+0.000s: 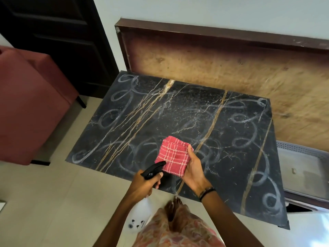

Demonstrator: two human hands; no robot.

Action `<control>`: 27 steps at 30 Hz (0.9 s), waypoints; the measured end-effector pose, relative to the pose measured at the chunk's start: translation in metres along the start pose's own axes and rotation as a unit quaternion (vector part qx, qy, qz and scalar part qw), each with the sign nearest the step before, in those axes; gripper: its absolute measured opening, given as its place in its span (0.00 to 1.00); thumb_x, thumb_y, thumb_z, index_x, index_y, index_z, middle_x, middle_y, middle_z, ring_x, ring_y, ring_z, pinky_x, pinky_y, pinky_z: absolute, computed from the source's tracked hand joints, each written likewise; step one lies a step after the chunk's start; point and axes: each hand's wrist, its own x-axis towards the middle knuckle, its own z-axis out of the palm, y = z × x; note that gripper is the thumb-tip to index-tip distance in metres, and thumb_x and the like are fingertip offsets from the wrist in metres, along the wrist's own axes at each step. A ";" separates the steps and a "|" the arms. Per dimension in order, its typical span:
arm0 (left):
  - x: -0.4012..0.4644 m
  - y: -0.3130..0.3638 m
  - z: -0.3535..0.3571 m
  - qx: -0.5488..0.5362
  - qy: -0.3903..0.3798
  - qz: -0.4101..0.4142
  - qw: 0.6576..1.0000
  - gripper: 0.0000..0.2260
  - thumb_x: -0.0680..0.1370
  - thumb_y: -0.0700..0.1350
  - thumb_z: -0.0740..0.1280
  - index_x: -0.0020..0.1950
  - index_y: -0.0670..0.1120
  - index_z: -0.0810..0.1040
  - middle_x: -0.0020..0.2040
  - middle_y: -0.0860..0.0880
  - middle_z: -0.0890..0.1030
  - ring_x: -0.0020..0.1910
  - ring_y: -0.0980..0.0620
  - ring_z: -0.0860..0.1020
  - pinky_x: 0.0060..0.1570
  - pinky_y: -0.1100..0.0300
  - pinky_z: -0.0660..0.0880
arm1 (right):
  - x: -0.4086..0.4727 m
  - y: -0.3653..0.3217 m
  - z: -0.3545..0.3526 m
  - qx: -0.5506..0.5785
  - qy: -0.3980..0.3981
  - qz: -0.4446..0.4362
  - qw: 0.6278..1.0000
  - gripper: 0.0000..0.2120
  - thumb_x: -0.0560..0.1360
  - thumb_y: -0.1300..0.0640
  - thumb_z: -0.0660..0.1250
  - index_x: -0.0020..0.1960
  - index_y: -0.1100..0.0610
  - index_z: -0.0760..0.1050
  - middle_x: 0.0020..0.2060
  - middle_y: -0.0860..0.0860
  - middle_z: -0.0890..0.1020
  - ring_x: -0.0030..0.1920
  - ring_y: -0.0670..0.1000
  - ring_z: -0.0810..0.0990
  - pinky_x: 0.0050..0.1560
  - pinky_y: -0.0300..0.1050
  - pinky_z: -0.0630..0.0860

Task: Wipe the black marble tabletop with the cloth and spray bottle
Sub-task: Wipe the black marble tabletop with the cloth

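Since the red checked cloth (173,155) is folded into a thick soft pad, I expect it'll squash and slide easily, so my right hand (193,169) cups it from below w/ fingers curled up its right edge and thumb along that side, held just above the near part of the black marble tabletop (231,139). The spray bottle (142,209) hangs over the floor at the table's near edge, translucent white body w/ black trigger head (154,170); my left hand (144,184) is clamped round the neck, a finger on the trigger, nozzle aimed at the cloth. It looks light, prob. mostly plastic, can't tell how full; the neck is the right place to grip, as the body could be slick if wet. The marble is hard, glossy, gold-veined, and covered in pale looping streaks across nearly the whole top, so I'd judge the wiping has hardly begun. Around it: pale tiled floor (53,202), a red upholstered chair (30,104) to the left, a worn brown board (213,65) against the wall behind, a dark door (58,32) far left.
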 end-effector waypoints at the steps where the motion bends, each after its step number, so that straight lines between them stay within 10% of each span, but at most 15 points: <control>1: 0.000 0.001 -0.001 -0.001 0.015 -0.004 1.000 0.12 0.75 0.45 0.69 0.34 0.40 0.77 0.28 0.43 0.75 0.16 0.56 0.66 0.18 0.66 0.62 | 0.003 -0.001 0.003 0.007 -0.005 0.000 1.000 0.28 0.77 0.39 0.57 0.69 0.57 0.70 0.60 0.58 0.80 0.61 0.58 0.78 0.66 0.63 0.69; 10: -0.006 0.015 -0.042 -0.060 -0.031 0.058 0.996 0.14 0.75 0.48 0.66 0.51 0.38 0.78 0.42 0.40 0.82 0.18 0.58 0.66 0.19 0.67 0.59 | 0.024 0.001 0.038 0.003 -0.032 0.017 0.999 0.27 0.78 0.39 0.55 0.68 0.57 0.70 0.61 0.59 0.79 0.62 0.58 0.78 0.64 0.62 0.71; 19: 0.020 0.019 -0.098 0.001 0.065 0.019 0.998 0.12 0.72 0.49 0.71 0.36 0.42 0.76 0.27 0.46 0.74 0.18 0.59 0.69 0.21 0.68 0.66 | 0.061 0.035 0.104 0.013 -0.029 0.015 0.999 0.28 0.78 0.40 0.55 0.69 0.58 0.69 0.60 0.59 0.79 0.61 0.59 0.78 0.63 0.62 0.72; 27: 0.026 -0.005 -0.219 -0.048 0.029 0.024 0.998 0.13 0.71 0.49 0.71 0.44 0.38 0.81 0.34 0.45 0.82 0.16 0.58 0.64 0.20 0.66 0.61 | 0.110 0.097 0.181 -0.023 -0.014 0.019 0.999 0.27 0.77 0.40 0.57 0.68 0.57 0.69 0.59 0.59 0.80 0.60 0.60 0.79 0.59 0.61 0.75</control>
